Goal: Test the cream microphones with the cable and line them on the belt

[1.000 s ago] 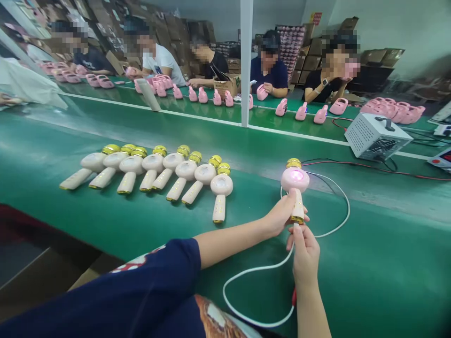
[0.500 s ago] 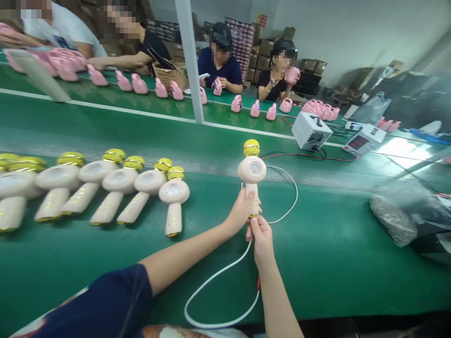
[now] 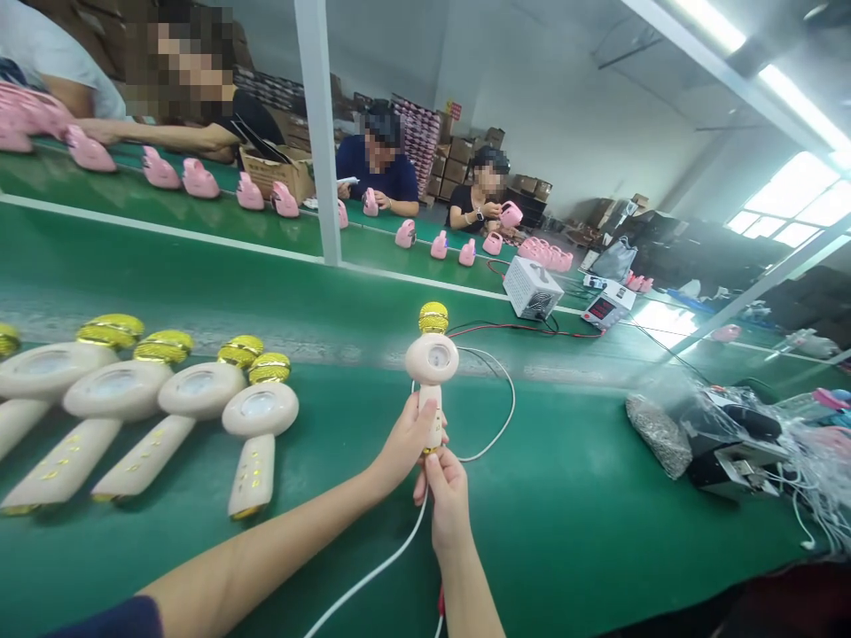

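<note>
My left hand (image 3: 405,441) is wrapped round the handle of a cream karaoke microphone (image 3: 432,361), which stands upright with its gold ball head on top. Just below, my right hand (image 3: 448,494) pinches the end of a white cable (image 3: 391,562) at the gold base of the handle. Fingers hide the plug, so I cannot tell whether it is fully in. To the left lie several matching cream microphones; the nearest microphone (image 3: 261,409) has a row of gold buttons on its handle.
A grey power supply box (image 3: 533,289) and a meter with a red display (image 3: 604,310) stand beyond the microphone, with wires running from them. Plastic-wrapped parts (image 3: 735,443) lie at right. Across the line, several people handle pink devices (image 3: 199,179); a metal post (image 3: 319,133) rises between.
My view has swung right and up, so the microphones appear farther left. Both hands keep their hold. Across the line, one person has lowered a pink device from near the face.
</note>
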`<state>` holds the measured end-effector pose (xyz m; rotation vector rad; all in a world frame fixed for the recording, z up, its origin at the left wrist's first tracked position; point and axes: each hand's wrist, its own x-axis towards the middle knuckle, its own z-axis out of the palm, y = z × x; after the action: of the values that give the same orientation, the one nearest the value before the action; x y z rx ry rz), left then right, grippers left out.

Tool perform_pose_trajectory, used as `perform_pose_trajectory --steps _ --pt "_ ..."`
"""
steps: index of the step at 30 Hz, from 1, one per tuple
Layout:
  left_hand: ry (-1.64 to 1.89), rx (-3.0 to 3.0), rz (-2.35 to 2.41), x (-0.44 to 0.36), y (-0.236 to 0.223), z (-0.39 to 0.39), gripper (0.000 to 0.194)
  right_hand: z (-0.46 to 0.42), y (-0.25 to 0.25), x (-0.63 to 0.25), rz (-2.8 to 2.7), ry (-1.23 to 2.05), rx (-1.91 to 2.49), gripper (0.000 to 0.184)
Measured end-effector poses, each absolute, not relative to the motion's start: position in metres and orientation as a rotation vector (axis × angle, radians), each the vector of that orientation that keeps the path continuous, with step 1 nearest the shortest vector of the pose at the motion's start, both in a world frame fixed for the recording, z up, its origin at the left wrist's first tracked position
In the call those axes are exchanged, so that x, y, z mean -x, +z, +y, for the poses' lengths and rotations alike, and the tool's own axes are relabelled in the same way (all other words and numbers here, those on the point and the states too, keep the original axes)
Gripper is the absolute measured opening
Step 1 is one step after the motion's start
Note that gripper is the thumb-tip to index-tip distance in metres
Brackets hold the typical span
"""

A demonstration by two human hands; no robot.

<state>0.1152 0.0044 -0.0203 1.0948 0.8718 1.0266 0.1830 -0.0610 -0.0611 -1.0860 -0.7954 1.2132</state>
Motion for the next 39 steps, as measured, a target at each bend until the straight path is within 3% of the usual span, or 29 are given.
perform_pose_trajectory --steps 39 --pt "1.037 -1.073 0.862 -0.1168 -0.0202 0.0051 0.057 -0.0599 -0.0626 -0.1818 -0.773 1.207 1.066 0.045"
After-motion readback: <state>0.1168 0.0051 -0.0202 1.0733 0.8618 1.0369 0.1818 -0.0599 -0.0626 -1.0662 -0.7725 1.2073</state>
